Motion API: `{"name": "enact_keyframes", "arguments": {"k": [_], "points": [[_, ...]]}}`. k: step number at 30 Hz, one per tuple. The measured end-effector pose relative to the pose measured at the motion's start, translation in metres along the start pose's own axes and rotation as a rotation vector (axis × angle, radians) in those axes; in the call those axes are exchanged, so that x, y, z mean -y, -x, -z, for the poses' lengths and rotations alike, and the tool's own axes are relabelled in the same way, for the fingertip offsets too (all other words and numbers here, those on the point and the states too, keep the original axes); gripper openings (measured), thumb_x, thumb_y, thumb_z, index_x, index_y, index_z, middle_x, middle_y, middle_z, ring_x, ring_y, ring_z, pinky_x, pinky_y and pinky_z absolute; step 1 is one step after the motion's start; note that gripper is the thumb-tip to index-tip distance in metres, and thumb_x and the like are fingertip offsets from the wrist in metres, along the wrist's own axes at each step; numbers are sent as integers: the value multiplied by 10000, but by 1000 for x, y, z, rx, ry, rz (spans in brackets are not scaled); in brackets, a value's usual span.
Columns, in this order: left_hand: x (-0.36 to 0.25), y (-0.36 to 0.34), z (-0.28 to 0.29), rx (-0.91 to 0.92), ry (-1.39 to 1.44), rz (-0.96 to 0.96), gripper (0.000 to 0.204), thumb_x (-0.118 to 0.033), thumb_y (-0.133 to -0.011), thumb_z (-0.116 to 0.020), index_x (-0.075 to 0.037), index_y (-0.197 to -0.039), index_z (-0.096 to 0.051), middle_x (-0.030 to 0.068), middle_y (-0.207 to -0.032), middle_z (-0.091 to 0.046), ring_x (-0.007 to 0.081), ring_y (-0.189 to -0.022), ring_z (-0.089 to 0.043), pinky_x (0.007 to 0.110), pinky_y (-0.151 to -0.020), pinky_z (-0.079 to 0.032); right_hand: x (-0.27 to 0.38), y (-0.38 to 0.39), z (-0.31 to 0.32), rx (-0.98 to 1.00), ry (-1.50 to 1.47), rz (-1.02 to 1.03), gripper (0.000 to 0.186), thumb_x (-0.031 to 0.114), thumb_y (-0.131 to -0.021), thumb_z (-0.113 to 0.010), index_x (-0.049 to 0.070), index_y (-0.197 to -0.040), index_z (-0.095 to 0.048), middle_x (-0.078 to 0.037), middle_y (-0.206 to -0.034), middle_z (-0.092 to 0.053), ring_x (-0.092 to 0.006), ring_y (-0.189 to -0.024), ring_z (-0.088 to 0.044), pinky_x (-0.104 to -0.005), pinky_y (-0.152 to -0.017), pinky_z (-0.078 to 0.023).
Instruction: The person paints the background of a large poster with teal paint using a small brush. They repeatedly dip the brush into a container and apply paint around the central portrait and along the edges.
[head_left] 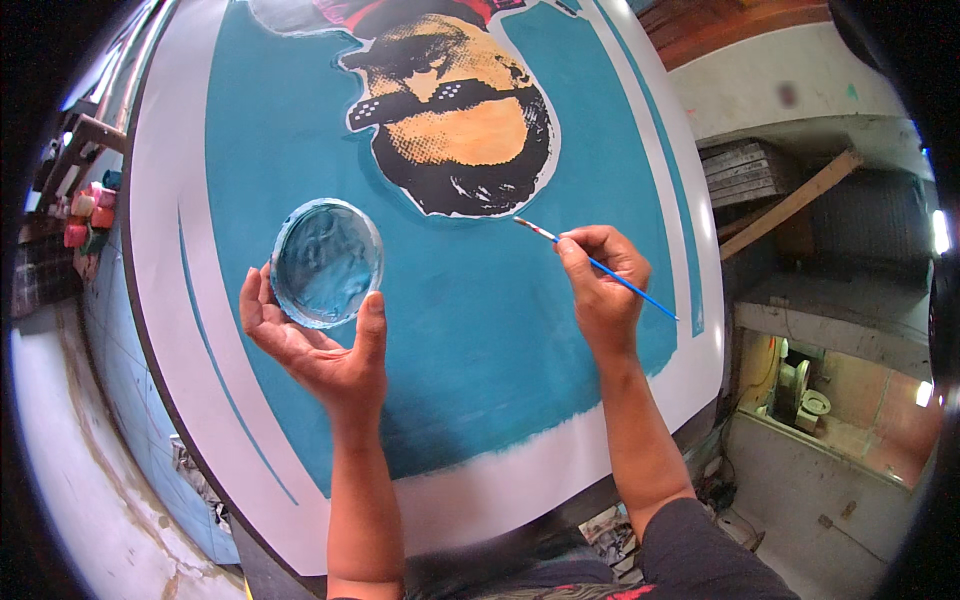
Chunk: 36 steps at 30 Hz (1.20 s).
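Note:
My left hand (325, 355) holds up a round, shallow paint container (327, 264) coated with blue-teal paint, fingers curved around its near and left rim. In my right hand (608, 283) a thin paintbrush (632, 288) with a blue handle is pinched between thumb and fingers. Its bristle tip meets or hovers just over the white outline at the figure's dark hair; I cannot tell whether it touches. Below both hands lies a large painting (470, 330) with a teal ground and white margins. An upside-down portrait (455, 130) in black and peach, with pixelated dark glasses, fills its far part.
Small red and pink paint pots (92, 212) stand beyond the painting's left edge. To the right, a wooden plank (790, 205) leans near stacked grey slabs (742, 172). A toilet (812, 405) shows through an opening lower right. Blue tiles (130, 400) run along the left.

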<state>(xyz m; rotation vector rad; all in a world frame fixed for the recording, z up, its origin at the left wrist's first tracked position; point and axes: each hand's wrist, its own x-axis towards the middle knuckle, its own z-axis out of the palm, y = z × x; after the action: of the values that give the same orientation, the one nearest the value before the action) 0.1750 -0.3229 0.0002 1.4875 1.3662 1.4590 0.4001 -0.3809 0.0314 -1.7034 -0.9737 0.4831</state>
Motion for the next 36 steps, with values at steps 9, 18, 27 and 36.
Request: {"name": "enact_keyframes", "arguments": {"k": [9,18,27,36], "points": [[2,1,2,-5,-38,-64,891,-199,-756,-775,-57,-1417,-195,219,-1382,-326,314,-1304,-359,455,-1116,-292,-4,-5,-3,78,44,7,64,60,-826,-657,3,-796,-659,-42,-726,-658,-90,-668,-610,-239,-612,-487],[5,0,3,10,-26,-13,973,-178,-695,-783,-83,-1428,-151,202,-1344,-301,329,-1324,-311,462,-1131,-259,-6,-10,0,87,117,11,70,66,-840,-658,6,-804,-665,-42,-721,-655,-77,-648,-599,-226,-583,-479],[3,0,3,17,-16,-10,964,-172,-698,-777,-82,-1426,-151,192,-1346,-282,330,-1338,-291,465,-1136,-259,-10,-15,6,75,174,28,68,65,-857,-663,3,-833,-672,-39,-728,-650,-65,-642,-589,-197,-573,-473],[4,0,4,24,-25,-1,967,-157,-688,-772,-80,-1426,-152,184,-1355,-277,336,-1346,-282,475,-1139,-244,-13,-22,10,40,170,7,68,83,-826,-664,21,-797,-667,-41,-723,-658,-96,-659,-606,-246,-592,-477]]}}
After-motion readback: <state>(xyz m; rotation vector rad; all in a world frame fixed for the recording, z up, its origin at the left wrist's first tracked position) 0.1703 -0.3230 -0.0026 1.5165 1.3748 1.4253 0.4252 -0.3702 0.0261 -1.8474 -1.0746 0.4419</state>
